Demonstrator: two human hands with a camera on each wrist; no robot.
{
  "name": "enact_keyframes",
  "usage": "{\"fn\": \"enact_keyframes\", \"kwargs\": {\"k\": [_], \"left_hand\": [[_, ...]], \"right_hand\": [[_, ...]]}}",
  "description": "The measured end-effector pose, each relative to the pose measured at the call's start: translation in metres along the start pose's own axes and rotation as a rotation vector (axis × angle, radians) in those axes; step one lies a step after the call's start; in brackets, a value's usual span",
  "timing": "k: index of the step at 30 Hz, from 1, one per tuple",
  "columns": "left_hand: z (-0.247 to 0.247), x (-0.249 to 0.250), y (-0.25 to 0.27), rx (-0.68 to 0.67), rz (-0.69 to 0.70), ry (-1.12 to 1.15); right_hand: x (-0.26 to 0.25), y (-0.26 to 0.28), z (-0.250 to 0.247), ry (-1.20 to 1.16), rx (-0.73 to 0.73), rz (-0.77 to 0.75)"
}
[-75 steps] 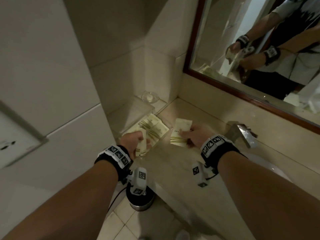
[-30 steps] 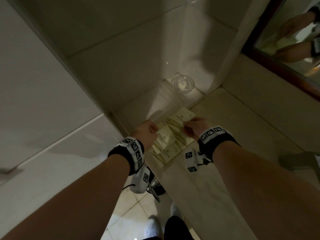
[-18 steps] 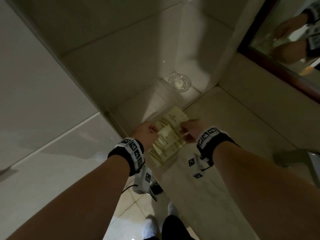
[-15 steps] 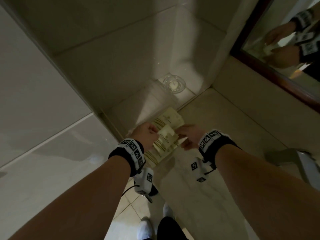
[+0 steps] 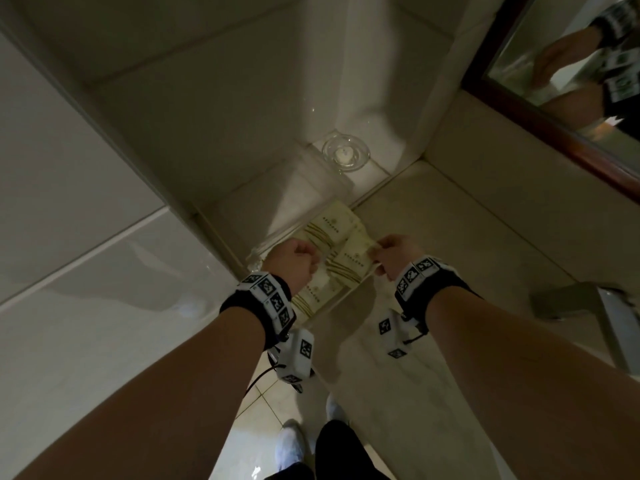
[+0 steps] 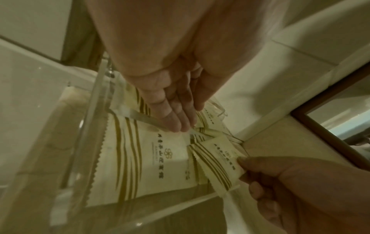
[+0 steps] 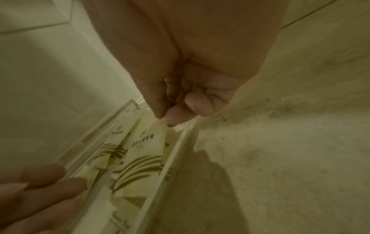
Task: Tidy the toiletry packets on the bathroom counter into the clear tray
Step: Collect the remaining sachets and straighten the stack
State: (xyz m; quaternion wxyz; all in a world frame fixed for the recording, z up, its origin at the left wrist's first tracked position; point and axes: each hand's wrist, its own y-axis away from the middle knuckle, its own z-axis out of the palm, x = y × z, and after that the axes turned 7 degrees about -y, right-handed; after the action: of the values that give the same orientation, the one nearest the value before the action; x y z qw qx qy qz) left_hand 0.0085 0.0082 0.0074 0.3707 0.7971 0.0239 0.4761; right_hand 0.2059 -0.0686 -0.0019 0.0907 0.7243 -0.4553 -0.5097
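Note:
A clear tray (image 5: 313, 168) stands in the counter's corner and holds several cream packets (image 5: 332, 230) with gold stripes. My left hand (image 5: 294, 258) is over the tray's near end. Its straight fingertips (image 6: 177, 124) touch the top edge of a large packet (image 6: 140, 158). My right hand (image 5: 391, 254) is at the tray's right wall. Thumb and forefinger (image 7: 160, 110) pinch the corner of a small packet (image 6: 216, 158), which lies slanted on the others inside the tray (image 7: 112, 125).
A round glass soap dish (image 5: 346, 154) sits behind the tray. The marble counter (image 5: 450, 244) stretches right to a metal faucet (image 5: 588, 299). A wood-framed mirror (image 5: 554, 133) hangs at the upper right. The counter's front edge drops to a tiled floor (image 5: 263, 403).
My right hand has carried a small packet from the counter into the tray. My left hand has shifted from the tray's front to rest on the packets. In the last half second both hands barely moved.

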Motion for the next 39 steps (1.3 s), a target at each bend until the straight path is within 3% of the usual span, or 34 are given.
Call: {"fn": "enact_keyframes", "kwargs": {"k": [6,13,24,26,28,31,35,39], "left_hand": [[-0.001,0.002,0.007,-0.013,-0.062,0.096],[0.002,0.001,0.016,-0.015,-0.074,0.115],[0.004,0.008,0.015,0.013,-0.011,0.158],[0.002,0.012,0.011,0.050,0.108,-0.080],[0.001,0.017,0.006,0.047,0.241,-0.475],[0.008,0.024,-0.006,0.024,0.456,-0.908],[0.021,0.025,-0.021,-0.076,0.481,-1.144],[0.028,0.020,-0.026,-0.131,0.460,-1.177]], "right_hand": [[0.007,-0.007,-0.002,0.011,0.090,0.014],[0.011,0.001,0.002,-0.161,0.094,0.056],[0.007,0.008,-0.001,-0.166,0.141,0.038],[-0.004,0.012,-0.001,-0.296,0.074,0.044],[-0.014,0.015,0.000,-0.396,0.002,0.049],[-0.019,0.017,0.000,-0.401,-0.095,0.052],[-0.015,0.019,0.002,-0.270,-0.161,0.016],[-0.013,0.018,0.000,-0.143,-0.179,-0.032]]}}
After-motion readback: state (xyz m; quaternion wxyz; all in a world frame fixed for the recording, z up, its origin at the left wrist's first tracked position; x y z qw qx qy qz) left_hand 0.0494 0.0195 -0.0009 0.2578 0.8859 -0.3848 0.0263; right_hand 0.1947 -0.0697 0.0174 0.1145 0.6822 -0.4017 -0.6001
